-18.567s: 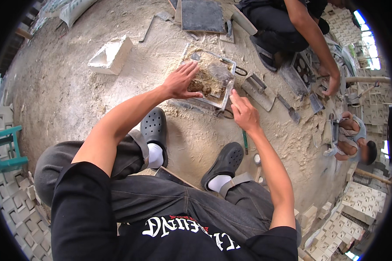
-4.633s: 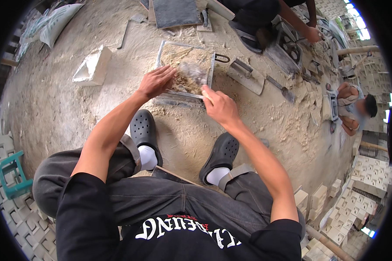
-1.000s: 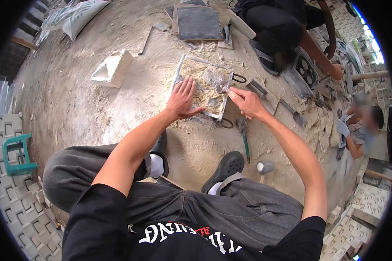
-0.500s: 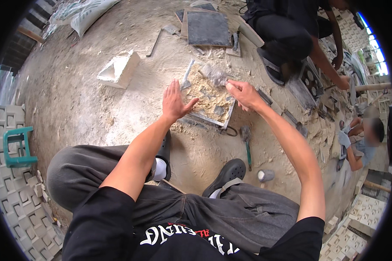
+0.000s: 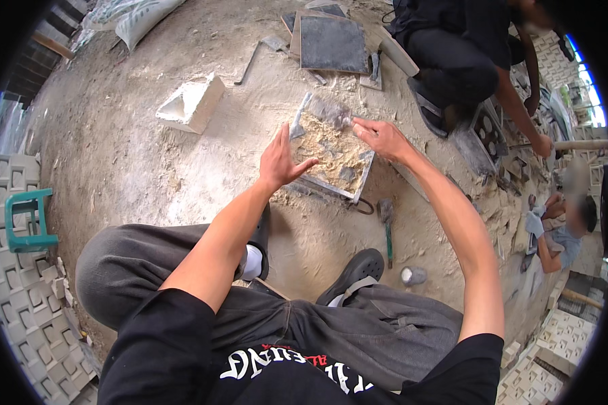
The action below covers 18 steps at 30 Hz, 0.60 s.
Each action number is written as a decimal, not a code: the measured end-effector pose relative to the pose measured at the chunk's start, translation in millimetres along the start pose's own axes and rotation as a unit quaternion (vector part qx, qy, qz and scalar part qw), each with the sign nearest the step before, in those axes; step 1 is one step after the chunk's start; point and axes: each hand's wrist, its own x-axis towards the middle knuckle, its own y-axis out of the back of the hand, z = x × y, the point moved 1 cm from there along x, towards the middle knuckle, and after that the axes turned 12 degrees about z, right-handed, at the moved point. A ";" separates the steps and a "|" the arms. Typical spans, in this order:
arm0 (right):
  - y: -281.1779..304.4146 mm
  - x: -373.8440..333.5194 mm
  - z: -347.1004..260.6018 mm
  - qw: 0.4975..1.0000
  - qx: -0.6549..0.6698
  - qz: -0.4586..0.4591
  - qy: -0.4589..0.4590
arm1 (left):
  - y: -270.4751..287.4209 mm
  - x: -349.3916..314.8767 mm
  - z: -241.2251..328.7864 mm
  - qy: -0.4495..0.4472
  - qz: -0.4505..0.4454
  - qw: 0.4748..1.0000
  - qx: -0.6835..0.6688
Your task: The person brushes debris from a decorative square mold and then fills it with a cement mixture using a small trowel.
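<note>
A square metal frame [image 5: 359, 190] lies on the ground before me, filled with crumbly yellowish material [image 5: 331, 152] with grey patches. My left hand [image 5: 280, 160] is at its left edge, flat with the thumb spread, holding nothing. Closed around a short handle, my right hand [image 5: 384, 140] is over the far right part of the frame. The handle belongs to a dusty grey tool with a broad head [image 5: 327, 111], which lies over the frame's far edge. Blur hides its exact kind and whether it presses on the fill.
Right of the frame lie a green-handled tool [image 5: 387, 229] and a small cylinder [image 5: 413, 275]. A white block [image 5: 191, 102] sits at left, dark square plates [image 5: 332, 43] beyond. A person [image 5: 446, 54] crouches at far right; another [image 5: 564, 233] sits farther right. A green stool [image 5: 30, 219] stands left.
The grey tool in my right hand has shifted slightly left relative to the frame, along its far edge. My left hand stays open by the left edge. The whole view has shifted a little.
</note>
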 end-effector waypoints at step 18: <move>5.2 -35.3 -5.2 0.960 -0.136 -0.050 0.239 | -0.8 -4.9 -1.0 -0.091 0.003 0.992 0.082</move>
